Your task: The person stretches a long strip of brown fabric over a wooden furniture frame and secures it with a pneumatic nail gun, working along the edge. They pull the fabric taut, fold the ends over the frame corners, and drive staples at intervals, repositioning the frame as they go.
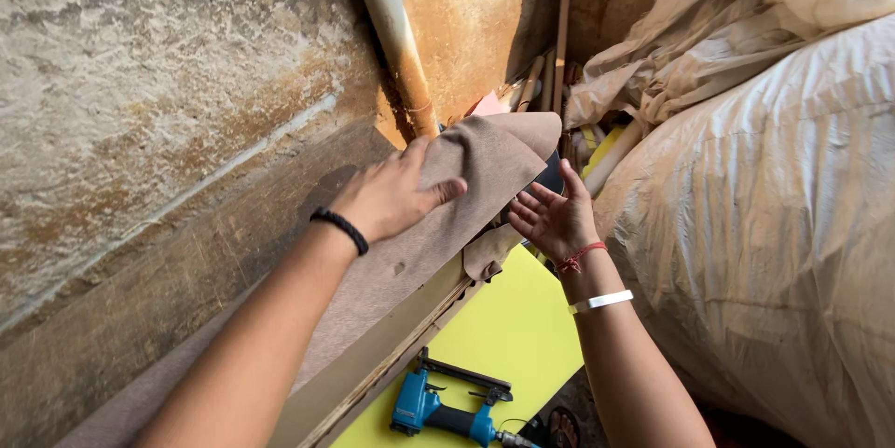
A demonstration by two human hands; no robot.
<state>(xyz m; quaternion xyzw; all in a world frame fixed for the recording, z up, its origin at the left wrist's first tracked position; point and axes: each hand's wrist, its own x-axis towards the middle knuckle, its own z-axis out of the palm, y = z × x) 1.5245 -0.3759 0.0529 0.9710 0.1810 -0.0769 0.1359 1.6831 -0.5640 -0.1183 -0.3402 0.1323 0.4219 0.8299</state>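
Fabric (466,196) lies under the flat, spread left hand (387,196) — right hand (555,215) open, fingers spread beside its edge.

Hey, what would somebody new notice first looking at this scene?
Centre frame, the left hand presses flat on brown fabric draped over a wooden panel edge, while the right hand opens, palm up, beside it. Below lies a blue staple gun on a bright yellow sheet; bulky plastic-wrapped bundles fill the right.

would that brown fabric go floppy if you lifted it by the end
Probably floppy: the brown felt-like fabric droops over the wooden board's edge. Likely light, since the left hand flattens it alone. Its matte nap suggests little slipping.
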